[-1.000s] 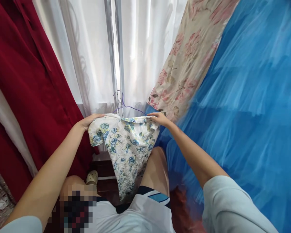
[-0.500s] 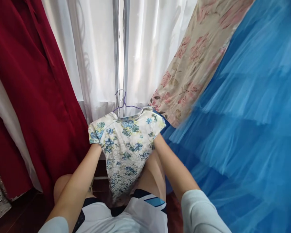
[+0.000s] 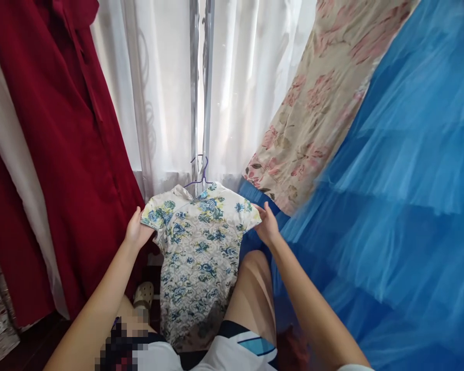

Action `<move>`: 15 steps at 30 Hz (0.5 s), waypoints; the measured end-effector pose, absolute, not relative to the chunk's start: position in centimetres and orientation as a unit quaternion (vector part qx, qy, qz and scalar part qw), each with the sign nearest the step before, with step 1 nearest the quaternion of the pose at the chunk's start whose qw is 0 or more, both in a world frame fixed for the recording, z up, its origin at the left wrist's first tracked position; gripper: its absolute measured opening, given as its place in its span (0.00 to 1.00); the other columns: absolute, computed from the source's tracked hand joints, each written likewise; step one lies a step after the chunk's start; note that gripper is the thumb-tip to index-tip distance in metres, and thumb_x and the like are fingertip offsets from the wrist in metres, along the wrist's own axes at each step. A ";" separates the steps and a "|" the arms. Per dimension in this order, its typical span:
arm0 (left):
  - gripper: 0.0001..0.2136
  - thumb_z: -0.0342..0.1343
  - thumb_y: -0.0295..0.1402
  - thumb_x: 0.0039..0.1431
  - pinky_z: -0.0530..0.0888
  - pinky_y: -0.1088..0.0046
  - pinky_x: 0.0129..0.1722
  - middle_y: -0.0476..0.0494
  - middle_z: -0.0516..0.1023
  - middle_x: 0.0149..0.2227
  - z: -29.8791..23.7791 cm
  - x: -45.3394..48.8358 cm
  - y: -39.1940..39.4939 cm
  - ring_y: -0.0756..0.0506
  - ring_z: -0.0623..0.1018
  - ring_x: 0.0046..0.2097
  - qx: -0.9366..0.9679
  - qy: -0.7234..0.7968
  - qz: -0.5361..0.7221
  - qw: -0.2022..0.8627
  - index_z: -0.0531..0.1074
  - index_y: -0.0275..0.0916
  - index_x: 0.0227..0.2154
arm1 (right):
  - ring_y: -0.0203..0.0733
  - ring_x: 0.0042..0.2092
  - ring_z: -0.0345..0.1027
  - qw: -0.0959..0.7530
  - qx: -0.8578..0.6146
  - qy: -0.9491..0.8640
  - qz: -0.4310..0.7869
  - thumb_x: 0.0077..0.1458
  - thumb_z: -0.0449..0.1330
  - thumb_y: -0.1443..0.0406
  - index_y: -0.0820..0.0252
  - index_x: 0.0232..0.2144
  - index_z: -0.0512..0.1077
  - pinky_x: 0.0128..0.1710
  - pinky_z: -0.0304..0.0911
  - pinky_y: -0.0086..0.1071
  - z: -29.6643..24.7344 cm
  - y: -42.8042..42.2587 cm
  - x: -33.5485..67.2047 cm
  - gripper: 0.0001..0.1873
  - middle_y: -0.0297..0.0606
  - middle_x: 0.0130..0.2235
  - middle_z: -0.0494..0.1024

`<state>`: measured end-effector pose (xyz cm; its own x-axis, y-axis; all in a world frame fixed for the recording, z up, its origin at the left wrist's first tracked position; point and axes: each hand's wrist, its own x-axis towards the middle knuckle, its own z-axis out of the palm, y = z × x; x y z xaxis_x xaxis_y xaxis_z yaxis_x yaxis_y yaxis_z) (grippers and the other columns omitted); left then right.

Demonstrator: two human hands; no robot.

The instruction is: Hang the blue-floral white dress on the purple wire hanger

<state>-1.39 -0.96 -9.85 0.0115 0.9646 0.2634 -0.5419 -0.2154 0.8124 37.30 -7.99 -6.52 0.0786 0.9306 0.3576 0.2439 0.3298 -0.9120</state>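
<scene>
A short-sleeved floral dress (image 3: 201, 268), white with blue flowers and green-yellow leaves, hangs in front of me on a purple wire hanger (image 3: 205, 172). Its lower part drops between my knees. My left hand (image 3: 136, 231) is closed on the cuff of the sleeve on the left, fingers partly hidden by the cloth. On the other side my right hand (image 3: 267, 225) pinches the edge of the opposite sleeve, its thumb pointing up. Between the two hands the sleeves are spread sideways.
Dark red garments (image 3: 88, 206) hang at the left. White curtains (image 3: 166, 103) and a metal frame (image 3: 195, 77) stand behind the dress. At the right hang a beige floral garment (image 3: 294, 129) and a layered blue tulle skirt (image 3: 402, 216). A beige clog (image 3: 144, 294) is on the floor.
Both hands, hidden inside the sleeves before, now show outside at the sleeve edges. The sleeves are spread and the dress hangs flatter and straighter.
</scene>
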 end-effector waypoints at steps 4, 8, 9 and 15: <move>0.18 0.60 0.35 0.55 0.75 0.62 0.50 0.39 0.78 0.48 -6.5 -1.7 -1.9 0.39 0.77 0.49 0.422 0.258 0.721 0.485 0.71 0.39 0.48 | 0.37 0.27 0.64 0.578 -0.410 -0.636 0.304 0.53 0.60 0.45 0.60 0.30 0.72 0.26 0.57 0.28 -3.8 -9.0 38.1 0.23 0.33 0.27 0.73; 0.19 0.62 0.37 0.52 0.76 0.66 0.47 0.43 0.77 0.45 -3.2 -2.0 -4.1 0.42 0.78 0.45 0.510 0.288 0.741 0.327 0.72 0.39 0.48 | 0.32 0.22 0.55 0.638 -0.384 -0.580 0.331 0.50 0.64 0.48 0.59 0.25 0.70 0.21 0.51 0.27 -3.7 -10.0 36.4 0.20 0.29 0.22 0.68; 0.20 0.62 0.38 0.52 0.75 0.66 0.48 0.43 0.77 0.45 -2.6 -2.2 -4.7 0.42 0.77 0.46 0.544 0.303 0.726 0.291 0.73 0.39 0.48 | 0.33 0.22 0.56 0.657 -0.376 -0.554 0.347 0.49 0.65 0.48 0.59 0.25 0.70 0.22 0.52 0.27 -3.9 -10.1 36.0 0.20 0.30 0.22 0.69; 0.33 0.64 0.40 0.52 0.62 0.54 0.63 0.40 0.63 0.62 0.9 -2.2 -5.8 0.36 0.64 0.63 0.697 0.352 0.621 0.069 0.62 0.46 0.61 | 0.38 0.23 0.61 0.747 -0.349 -0.465 0.322 0.49 0.65 0.50 0.58 0.25 0.71 0.23 0.59 0.32 -2.6 -9.1 34.8 0.18 0.34 0.23 0.72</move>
<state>-2.16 -5.83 0.94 -0.0196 0.5762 0.8171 0.4039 -0.7430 0.5337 34.77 -9.11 -2.57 0.3593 0.8059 0.4705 -0.1571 0.5492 -0.8208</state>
